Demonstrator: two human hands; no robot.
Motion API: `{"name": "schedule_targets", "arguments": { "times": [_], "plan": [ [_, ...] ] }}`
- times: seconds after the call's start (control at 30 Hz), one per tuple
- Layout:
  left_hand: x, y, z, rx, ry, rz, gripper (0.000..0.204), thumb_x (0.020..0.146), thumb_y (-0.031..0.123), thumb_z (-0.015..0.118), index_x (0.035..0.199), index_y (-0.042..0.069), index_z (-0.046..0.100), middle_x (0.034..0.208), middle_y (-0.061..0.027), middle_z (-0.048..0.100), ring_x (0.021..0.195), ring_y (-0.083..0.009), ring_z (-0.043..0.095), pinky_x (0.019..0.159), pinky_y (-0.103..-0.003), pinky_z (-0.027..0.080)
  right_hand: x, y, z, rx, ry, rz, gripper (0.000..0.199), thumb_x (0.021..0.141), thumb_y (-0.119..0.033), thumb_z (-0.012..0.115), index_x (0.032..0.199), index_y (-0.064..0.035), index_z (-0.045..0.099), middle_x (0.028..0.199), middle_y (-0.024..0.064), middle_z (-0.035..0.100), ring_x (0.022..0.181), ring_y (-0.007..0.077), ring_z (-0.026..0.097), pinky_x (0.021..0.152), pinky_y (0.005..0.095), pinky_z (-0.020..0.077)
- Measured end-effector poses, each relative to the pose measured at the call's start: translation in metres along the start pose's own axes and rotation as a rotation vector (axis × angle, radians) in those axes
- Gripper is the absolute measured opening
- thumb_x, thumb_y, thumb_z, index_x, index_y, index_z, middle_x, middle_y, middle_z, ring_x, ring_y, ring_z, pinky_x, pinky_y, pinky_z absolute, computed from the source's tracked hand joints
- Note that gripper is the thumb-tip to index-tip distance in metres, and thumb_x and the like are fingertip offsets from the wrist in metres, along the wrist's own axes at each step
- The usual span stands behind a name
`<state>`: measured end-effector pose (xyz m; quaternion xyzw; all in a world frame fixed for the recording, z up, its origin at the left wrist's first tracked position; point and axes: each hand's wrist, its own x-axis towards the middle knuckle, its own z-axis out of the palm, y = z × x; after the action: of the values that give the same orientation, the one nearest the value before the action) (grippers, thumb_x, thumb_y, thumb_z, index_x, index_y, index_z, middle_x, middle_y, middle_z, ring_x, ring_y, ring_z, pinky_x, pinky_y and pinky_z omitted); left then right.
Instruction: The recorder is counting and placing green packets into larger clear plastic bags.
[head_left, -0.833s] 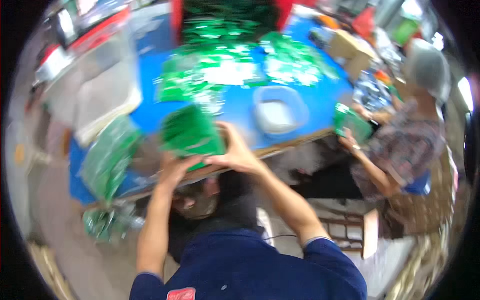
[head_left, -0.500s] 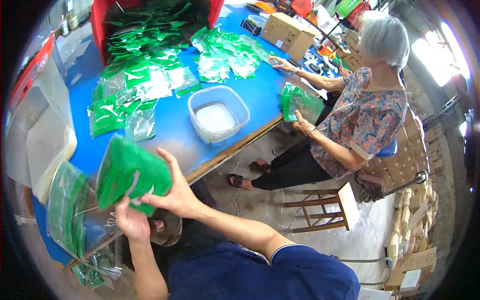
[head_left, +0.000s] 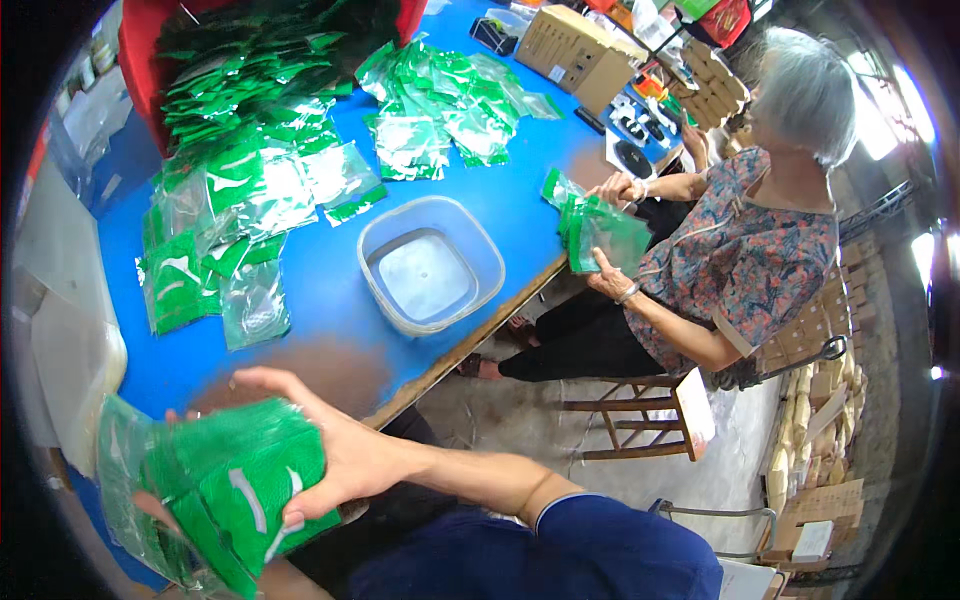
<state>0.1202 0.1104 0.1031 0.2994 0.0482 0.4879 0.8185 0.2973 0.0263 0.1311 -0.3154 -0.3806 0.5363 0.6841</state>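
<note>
A thick stack of clear plastic bags with green contents (head_left: 235,470) is in front of me at the lower left. My right hand (head_left: 350,460) grips its right side, thumb on the front face and index finger stretched along the top. My left hand (head_left: 155,508) is at the stack's left side, a strip of it showing among the clear plastic. Most of its fingers are hidden by the bags. White curved marks show on the green front bag.
Green bags (head_left: 180,280) lie heaped on the blue table (head_left: 330,270), spilling from a red bin (head_left: 140,70). A clear plastic tub (head_left: 430,265) stands near the table edge. At right a co-worker (head_left: 740,240) handles similar bags beside a wooden stool (head_left: 690,410) and cardboard box (head_left: 575,60).
The stack in my hands has moved down and closer to the bags at the lower left. My left hand has gone mostly behind it. The co-worker's far hand has come to their held bags.
</note>
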Motion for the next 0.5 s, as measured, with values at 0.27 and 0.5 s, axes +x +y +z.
{"name": "schedule_targets", "arguments": {
  "times": [0.27,0.5],
  "plan": [
    [-0.039,0.038,0.036,0.867,0.255,-0.224,0.058,0.100,0.032,0.058,0.142,-0.005,0.045,0.136,-0.0186,0.056,0.125,-0.0266,0.055,0.106,-0.040,0.044,-0.011,0.008,-0.006,-0.608,-0.176,0.170,0.100,0.067,-0.026,0.090,0.145,-0.0031,0.031,0.136,0.0192,0.049,0.127,0.0298,0.051,0.107,0.0413,0.0425],
    [-0.114,0.010,0.040,0.822,0.427,-0.298,0.029,0.103,0.020,0.057,0.123,0.000,0.065,0.109,-0.0032,0.070,0.099,-0.0090,0.061,0.091,-0.027,0.048,-0.070,0.001,0.001,-0.487,-0.263,0.292,0.099,0.063,-0.026,0.093,0.140,-0.0023,0.036,0.134,0.0193,0.051,0.125,0.0291,0.053,0.106,0.0398,0.0434]
  ]
}}
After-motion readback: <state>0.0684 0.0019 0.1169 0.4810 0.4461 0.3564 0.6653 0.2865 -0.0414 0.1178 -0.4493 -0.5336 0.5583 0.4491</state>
